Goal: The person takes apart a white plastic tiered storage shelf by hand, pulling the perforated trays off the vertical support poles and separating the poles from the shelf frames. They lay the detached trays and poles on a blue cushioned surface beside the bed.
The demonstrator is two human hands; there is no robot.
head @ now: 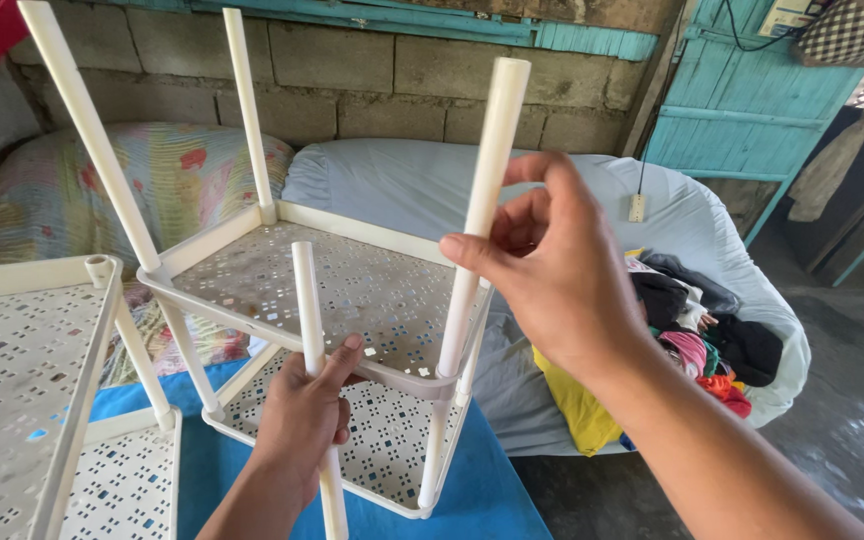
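A: What are the two hands doing?

B: The right hand (552, 270) is closed on a cream plastic tube (480, 215), thumb and fingers pinching it about midway up. That tube stands upright in the near right corner socket of the upper perforated shelf tray (342, 280), so the grip looks like a steadying one, keeping the post straight in its socket.

A: And the left?

B: The left hand (302, 420) is wrapped around a second loose tube (307, 300), thumb laid along it. This one stands in front of the tray's near edge. I cannot tell whether its lower end sits in anything, because it runs out of the bottom of the view.

A: Where is the rack itself?

B: In the middle of the scene, over a blue mat (492, 495), with a lower tray (382, 440) joined to the upper one by short posts. Two more tubes rise from the far corners, the left post (92, 130) leaning toward the upper left and the far post (247, 110) nearly upright.

A: Anything else close by?

B: A second rack section (22, 370) of the same cream plastic stands at the near left, cut off by the edge. Behind everything lies a mattress in a pale cover (432, 185), with a floral pillow (162, 170) to the far left and a heap of clothes (702, 330) on its right side.

A: What stays unclear?

B: The socket under the right hand's tube is half hidden by the tray corner, so how deep it sits is not visible.
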